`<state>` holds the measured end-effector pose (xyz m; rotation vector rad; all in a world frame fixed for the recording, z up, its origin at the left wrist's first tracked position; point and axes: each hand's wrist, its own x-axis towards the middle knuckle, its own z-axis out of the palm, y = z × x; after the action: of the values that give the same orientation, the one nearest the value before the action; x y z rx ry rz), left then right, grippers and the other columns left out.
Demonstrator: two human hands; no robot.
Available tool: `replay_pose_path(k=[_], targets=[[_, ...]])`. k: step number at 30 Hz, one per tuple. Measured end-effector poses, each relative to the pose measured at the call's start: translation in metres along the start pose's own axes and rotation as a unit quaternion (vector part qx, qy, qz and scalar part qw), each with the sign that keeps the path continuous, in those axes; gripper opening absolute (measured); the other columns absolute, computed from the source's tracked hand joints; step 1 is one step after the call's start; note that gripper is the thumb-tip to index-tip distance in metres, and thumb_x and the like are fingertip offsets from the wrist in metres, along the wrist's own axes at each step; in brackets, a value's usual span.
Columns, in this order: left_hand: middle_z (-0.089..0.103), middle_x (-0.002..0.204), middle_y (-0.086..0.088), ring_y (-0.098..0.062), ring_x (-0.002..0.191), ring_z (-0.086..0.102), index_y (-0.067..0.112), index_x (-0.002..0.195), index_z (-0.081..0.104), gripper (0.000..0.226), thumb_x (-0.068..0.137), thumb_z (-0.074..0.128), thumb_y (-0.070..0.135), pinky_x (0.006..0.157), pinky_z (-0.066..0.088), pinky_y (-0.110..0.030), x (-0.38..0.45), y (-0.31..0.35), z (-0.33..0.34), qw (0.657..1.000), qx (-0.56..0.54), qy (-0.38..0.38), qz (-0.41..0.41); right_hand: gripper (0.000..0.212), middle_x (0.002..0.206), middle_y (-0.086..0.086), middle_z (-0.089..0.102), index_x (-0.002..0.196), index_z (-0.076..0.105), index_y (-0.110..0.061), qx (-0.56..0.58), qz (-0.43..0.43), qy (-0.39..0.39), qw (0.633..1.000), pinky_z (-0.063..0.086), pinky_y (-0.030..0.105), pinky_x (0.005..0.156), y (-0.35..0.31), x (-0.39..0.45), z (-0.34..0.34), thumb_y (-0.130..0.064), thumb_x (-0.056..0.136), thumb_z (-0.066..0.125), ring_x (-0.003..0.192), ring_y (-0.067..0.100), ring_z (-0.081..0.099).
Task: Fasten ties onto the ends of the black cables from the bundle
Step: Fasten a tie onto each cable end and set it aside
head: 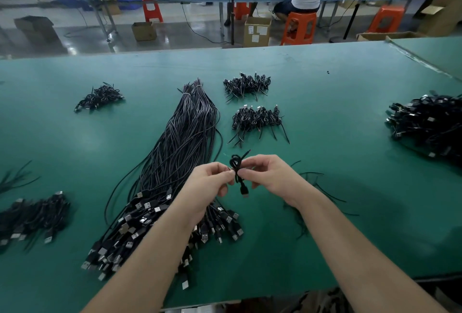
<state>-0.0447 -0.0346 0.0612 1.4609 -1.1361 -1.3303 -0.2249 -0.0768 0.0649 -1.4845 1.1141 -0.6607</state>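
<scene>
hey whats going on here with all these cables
A person at a green table holds one small coiled black cable in the air, left hand and right hand pinching it at the middle, apparently fastening a tie, its plug hanging down. The long bundle of cables lies beneath and to the left, USB plugs toward the person. Small piles of coiled cables lie around on the table.

Cable bundle (180,152): centre of table (350,117)
Coiled-cable piles (252,102): right of bundle
Held cable (238,174): between left hand (208,182) and right hand (272,175), above the table
</scene>
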Motion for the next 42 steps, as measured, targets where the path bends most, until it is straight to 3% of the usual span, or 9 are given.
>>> replay_pose_path(k=[5, 12, 17, 19, 22, 25, 27, 33, 42], targets=[[0.06, 0.068, 0.0, -0.01, 0.05, 0.039, 0.008, 0.081, 0.062, 0.015, 0.096, 0.061, 0.007, 0.056, 0.03, -0.025, -0.002, 0.003, -0.005, 0.994, -0.054, -0.069, -0.057, 0.017, 0.09, 0.009, 0.074, 0.107, 0.075, -0.019, -0.031, -0.003, -0.041, 0.999, 0.048, 0.021, 0.066, 0.0, -0.001, -0.004, -0.026, 0.092, 0.072, 0.07, 0.011, 0.056], [0.06, 0.066, 0.006, -0.008, 0.057, 0.046, 0.01, 0.082, 0.062, 0.014, 0.095, 0.066, 0.011, 0.055, 0.038, -0.019, -0.006, -0.004, 0.015, 0.985, 0.107, 0.081, 0.104, 0.01, 0.066, 0.005, 0.062, 0.092, 0.058, -0.013, 0.163, 0.089, -0.043, 0.982, 0.044, 0.024, 0.048, -0.004, 0.004, 0.005, -0.009, 0.093, 0.067, 0.054, 0.014, 0.056], [0.055, 0.069, 0.002, -0.02, 0.057, 0.044, 0.011, 0.08, 0.06, 0.014, 0.089, 0.066, 0.003, 0.069, 0.036, -0.035, -0.008, -0.015, 0.021, 0.748, 0.479, 0.189, 0.418, 0.02, 0.058, 0.002, 0.052, 0.082, 0.066, -0.013, 0.192, 0.129, 0.0, 0.973, 0.027, 0.023, 0.049, -0.005, 0.008, 0.017, -0.005, 0.095, 0.054, 0.048, 0.011, 0.039], [0.053, 0.067, 0.001, -0.021, 0.056, 0.045, 0.011, 0.08, 0.061, 0.014, 0.087, 0.067, 0.0, 0.069, 0.036, -0.035, -0.006, -0.019, 0.021, 0.701, 0.518, 0.196, 0.45, 0.016, 0.058, 0.003, 0.054, 0.089, 0.071, -0.008, 0.171, 0.136, 0.017, 0.976, 0.03, 0.022, 0.047, -0.005, 0.006, 0.019, -0.008, 0.096, 0.057, 0.047, 0.011, 0.04], [0.058, 0.072, 0.003, -0.015, 0.058, 0.046, 0.012, 0.081, 0.06, 0.013, 0.092, 0.065, 0.005, 0.069, 0.036, -0.031, -0.007, -0.018, 0.02, 0.798, 0.434, 0.188, 0.373, 0.025, 0.066, 0.005, 0.064, 0.099, 0.074, -0.002, 0.17, 0.123, 0.018, 0.978, 0.046, 0.024, 0.05, -0.006, 0.004, 0.017, -0.005, 0.101, 0.049, 0.054, 0.012, 0.054], [0.063, 0.071, 0.008, -0.005, 0.059, 0.054, 0.015, 0.082, 0.062, 0.013, 0.095, 0.064, 0.015, 0.056, 0.041, -0.015, -0.002, -0.008, 0.014, 0.946, 0.236, 0.152, 0.162, 0.032, 0.08, 0.01, 0.072, 0.112, 0.07, 0.001, 0.249, 0.098, -0.03, 0.963, 0.056, 0.027, 0.062, -0.007, 0.002, 0.011, 0.001, 0.103, 0.039, 0.065, 0.014, 0.061], [0.062, 0.064, 0.009, -0.004, 0.052, 0.049, 0.013, 0.082, 0.066, 0.013, 0.095, 0.065, 0.016, 0.056, 0.042, -0.018, 0.004, -0.004, 0.008, 0.988, 0.08, 0.124, 0.04, 0.029, 0.083, 0.007, 0.071, 0.119, 0.067, 0.0, 0.245, 0.069, -0.046, 0.966, 0.055, 0.026, 0.065, -0.005, 0.001, 0.01, 0.003, 0.103, 0.043, 0.068, 0.013, 0.058], [0.058, 0.064, 0.002, -0.009, 0.05, 0.042, 0.008, 0.081, 0.064, 0.015, 0.096, 0.062, 0.009, 0.058, 0.037, -0.023, 0.002, -0.007, 0.011, 0.992, -0.104, 0.047, -0.046, 0.018, 0.079, 0.013, 0.061, 0.106, 0.074, -0.018, 0.004, -0.009, 0.029, 1.0, 0.04, 0.029, 0.064, -0.001, -0.001, 0.01, -0.027, 0.091, 0.074, 0.068, 0.014, 0.045], [0.062, 0.073, 0.009, -0.006, 0.065, 0.053, 0.019, 0.081, 0.059, 0.017, 0.096, 0.064, 0.012, 0.064, 0.042, -0.019, -0.007, -0.007, 0.023, 0.936, 0.237, 0.105, 0.237, 0.022, 0.077, 0.002, 0.071, 0.116, 0.059, -0.011, 0.194, 0.104, 0.021, 0.975, 0.049, 0.025, 0.059, -0.001, 0.004, 0.01, -0.013, 0.095, 0.066, 0.066, 0.011, 0.062]])
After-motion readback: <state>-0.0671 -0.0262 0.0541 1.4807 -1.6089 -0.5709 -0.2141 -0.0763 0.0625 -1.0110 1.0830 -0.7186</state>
